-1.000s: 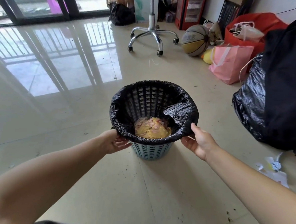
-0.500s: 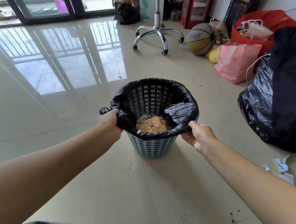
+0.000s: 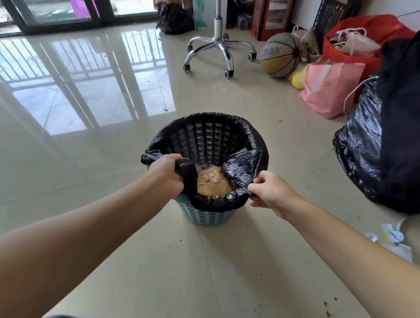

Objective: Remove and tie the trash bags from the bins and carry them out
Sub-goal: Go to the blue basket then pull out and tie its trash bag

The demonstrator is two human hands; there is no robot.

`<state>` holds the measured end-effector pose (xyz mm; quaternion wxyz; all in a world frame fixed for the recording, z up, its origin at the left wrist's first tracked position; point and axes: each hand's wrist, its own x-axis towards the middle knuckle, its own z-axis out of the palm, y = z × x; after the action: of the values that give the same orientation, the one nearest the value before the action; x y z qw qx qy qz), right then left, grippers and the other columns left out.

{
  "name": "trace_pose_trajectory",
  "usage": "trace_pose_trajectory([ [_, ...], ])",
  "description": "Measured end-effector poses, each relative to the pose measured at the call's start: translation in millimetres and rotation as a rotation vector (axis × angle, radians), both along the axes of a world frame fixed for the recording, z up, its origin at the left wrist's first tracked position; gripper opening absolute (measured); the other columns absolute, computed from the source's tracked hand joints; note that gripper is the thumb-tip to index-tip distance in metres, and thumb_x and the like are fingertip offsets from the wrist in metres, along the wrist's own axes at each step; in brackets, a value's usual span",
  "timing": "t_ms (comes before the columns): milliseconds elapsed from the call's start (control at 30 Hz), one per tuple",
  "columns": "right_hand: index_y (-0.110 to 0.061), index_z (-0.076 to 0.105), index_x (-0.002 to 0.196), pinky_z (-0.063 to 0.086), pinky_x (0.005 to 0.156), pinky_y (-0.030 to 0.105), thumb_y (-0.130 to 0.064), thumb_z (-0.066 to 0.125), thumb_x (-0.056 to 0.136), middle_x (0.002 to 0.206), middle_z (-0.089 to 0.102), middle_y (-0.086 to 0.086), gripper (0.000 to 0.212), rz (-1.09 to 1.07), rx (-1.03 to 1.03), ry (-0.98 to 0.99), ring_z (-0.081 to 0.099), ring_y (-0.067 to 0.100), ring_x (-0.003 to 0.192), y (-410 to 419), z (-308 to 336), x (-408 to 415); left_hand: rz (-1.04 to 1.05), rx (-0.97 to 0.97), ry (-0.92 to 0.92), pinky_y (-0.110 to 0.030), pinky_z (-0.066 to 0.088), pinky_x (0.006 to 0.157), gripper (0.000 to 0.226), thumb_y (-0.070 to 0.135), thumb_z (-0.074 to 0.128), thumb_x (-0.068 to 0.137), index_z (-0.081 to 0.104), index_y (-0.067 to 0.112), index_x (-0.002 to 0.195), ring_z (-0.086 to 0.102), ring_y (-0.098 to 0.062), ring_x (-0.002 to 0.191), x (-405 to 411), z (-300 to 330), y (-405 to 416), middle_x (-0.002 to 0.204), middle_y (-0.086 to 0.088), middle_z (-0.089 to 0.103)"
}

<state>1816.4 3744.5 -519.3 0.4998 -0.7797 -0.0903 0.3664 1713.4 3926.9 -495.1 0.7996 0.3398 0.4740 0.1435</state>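
A small light-blue slotted bin [image 3: 208, 216] stands on the tiled floor in front of me, lined with a black trash bag [image 3: 244, 141] folded over its rim. Yellowish food waste [image 3: 212, 183] lies at the bottom. My left hand [image 3: 166, 173] grips a bunched fold of the bag at the bin's left rim and has pulled it inward. My right hand [image 3: 268, 192] pinches the bag's edge at the near right rim, lifted off the bin.
A large full black trash bag [image 3: 361, 153] sits at the right. Behind it are a pink bag [image 3: 331, 90], a red bag [image 3: 369, 31], a basketball [image 3: 279, 55] and an office chair base [image 3: 218, 46]. Paper scraps [image 3: 391, 237] lie on the floor at right; glass doors are far left.
Both hands went from resting under the bin's rim to gripping the bag. The left edge of the bag has come off the rim and moved inward; the right edge is lifted.
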Motion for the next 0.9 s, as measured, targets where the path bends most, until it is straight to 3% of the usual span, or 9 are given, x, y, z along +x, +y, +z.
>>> trace_pose_trajectory([
  [100,-0.015,0.044,0.070,0.046,0.053,0.031,0.003,0.052,0.081,0.064,0.046,0.004,0.022,0.050,-0.049,-0.237,0.045,0.018,0.049,2.3,5.2,6.8,0.107,0.101,-0.082,-0.032,0.054,0.048,0.008,0.008,0.044,0.097,0.048,0.002,0.097,0.060,-0.019,0.059,1.5,6.6,22.9,0.079,-0.011,0.054],
  [233,-0.010,0.059,0.091,0.052,0.074,0.043,-0.002,0.051,0.081,0.069,0.055,0.002,0.015,-0.268,0.050,-0.414,0.054,0.020,0.058,-4.1,9.8,31.3,0.276,0.367,-0.048,-0.028,0.055,0.045,0.013,0.001,0.051,0.093,0.042,0.003,0.102,0.065,-0.018,0.064,-7.0,5.6,40.4,0.097,-0.018,0.058],
  [367,-0.011,0.066,0.100,0.045,0.078,0.029,-0.007,0.049,0.088,0.085,0.061,0.006,0.021,-0.236,0.091,-0.635,0.054,0.017,0.078,5.8,13.8,28.8,-0.029,0.598,0.002,-0.027,0.056,0.045,0.016,0.001,0.044,0.095,0.042,0.011,0.083,0.060,-0.009,0.045,-2.6,11.6,8.3,0.079,-0.011,0.056],
  [433,-0.009,0.068,0.105,0.040,0.089,0.012,-0.008,0.052,0.091,0.101,0.057,0.004,0.021,-0.154,0.146,-0.718,0.053,0.012,0.094,21.7,17.6,17.1,-0.209,0.654,0.073,-0.027,0.059,0.051,0.010,0.005,0.046,0.096,0.046,0.009,0.086,0.060,-0.014,0.053,2.0,10.6,-5.2,0.082,-0.011,0.056],
  [533,-0.008,0.069,0.105,0.029,0.091,-0.005,-0.009,0.056,0.092,0.117,0.051,0.002,0.019,-0.023,0.252,-0.669,0.049,0.007,0.109,46.9,19.3,1.6,-0.383,0.694,0.113,-0.028,0.060,0.062,0.014,0.009,0.050,0.095,0.050,0.009,0.081,0.062,-0.017,0.068,1.4,9.3,-9.5,0.082,-0.009,0.058],
  [600,-0.009,0.069,0.106,0.028,0.105,0.008,-0.011,0.057,0.092,0.134,0.047,0.002,0.019,0.096,0.290,-0.535,0.044,0.005,0.121,59.2,19.1,-9.3,-0.470,0.772,0.136,-0.029,0.056,0.066,0.020,0.011,0.053,0.094,0.052,0.012,0.074,0.059,-0.015,0.067,-1.8,9.6,-8.9,0.074,-0.005,0.056],
  [667,-0.011,0.067,0.105,0.038,0.104,0.026,-0.012,0.055,0.093,0.135,0.051,0.008,0.016,0.195,0.354,-0.325,0.048,0.009,0.116,66.6,21.6,-22.5,-0.532,0.834,0.138,-0.024,0.052,0.060,0.023,0.010,0.053,0.092,0.057,0.015,0.069,0.057,-0.012,0.060,-6.0,10.8,-8.5,0.064,0.000,0.057],
  [767,-0.021,0.050,0.121,0.050,0.089,0.029,-0.030,0.058,0.092,0.110,0.062,0.005,0.031,0.346,0.336,-0.138,0.060,0.015,0.101,70.2,30.2,-35.3,-0.548,0.663,0.098,-0.031,0.056,0.071,0.025,0.008,0.049,0.091,0.065,0.016,0.074,0.064,-0.017,0.063,-11.3,10.3,-2.6,0.064,-0.001,0.064],
  [900,-0.034,0.030,0.142,0.038,0.101,0.019,-0.028,0.066,0.086,0.128,0.050,-0.011,0.067,0.581,0.138,-0.402,0.048,0.003,0.116,70.8,29.2,-32.2,-0.570,0.285,-0.026,-0.032,0.055,0.076,0.018,0.008,0.043,0.095,0.059,0.008,0.089,0.060,-0.019,0.073,-18.5,17.2,14.9,0.081,-0.008,0.061],
])
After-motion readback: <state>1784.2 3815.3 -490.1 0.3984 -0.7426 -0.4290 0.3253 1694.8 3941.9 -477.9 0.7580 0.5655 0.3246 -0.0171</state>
